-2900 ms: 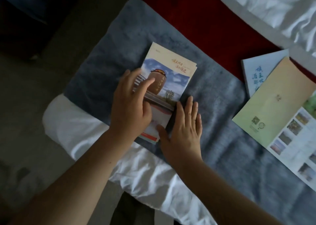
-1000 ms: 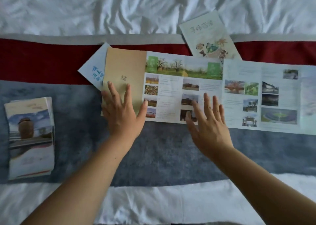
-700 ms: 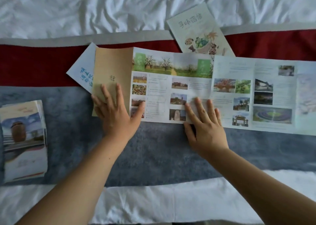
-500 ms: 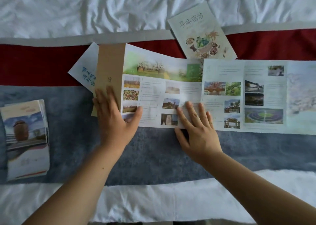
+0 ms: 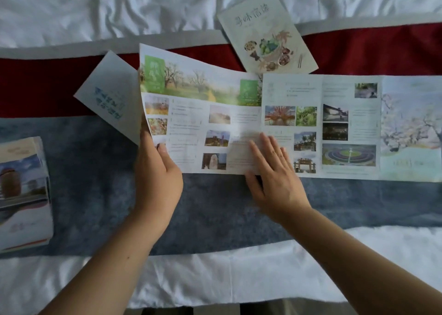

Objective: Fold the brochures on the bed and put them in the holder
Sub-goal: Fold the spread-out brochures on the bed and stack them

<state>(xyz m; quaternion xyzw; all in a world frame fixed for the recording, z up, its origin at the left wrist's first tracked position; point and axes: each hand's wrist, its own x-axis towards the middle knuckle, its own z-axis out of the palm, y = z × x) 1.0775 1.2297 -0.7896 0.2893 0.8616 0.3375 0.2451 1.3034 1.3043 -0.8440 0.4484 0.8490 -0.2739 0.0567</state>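
A long unfolded brochure (image 5: 334,123) with photo panels lies across the grey and red bed runner. My left hand (image 5: 156,173) pinches its left end, thumb on the printed side, and lifts that end off the bed; the tan cover panel is folded under and hidden. My right hand (image 5: 275,180) lies flat with straight fingers on the brochure's lower edge near the middle fold. A folded brochure (image 5: 24,195) with a jar picture rests at the left edge. No holder is in view.
A pale blue leaflet (image 5: 110,94) sits partly under the lifted end. A booklet with food drawings (image 5: 267,32) lies at the top on the runner's edge. The white sheet (image 5: 95,8) is rumpled above, and white bedding (image 5: 239,274) runs along the near edge.
My left hand went from lying flat on the tan cover panel to pinching the brochure's left end and raising it. The tan panel has turned out of sight. My right hand stays pressed down.
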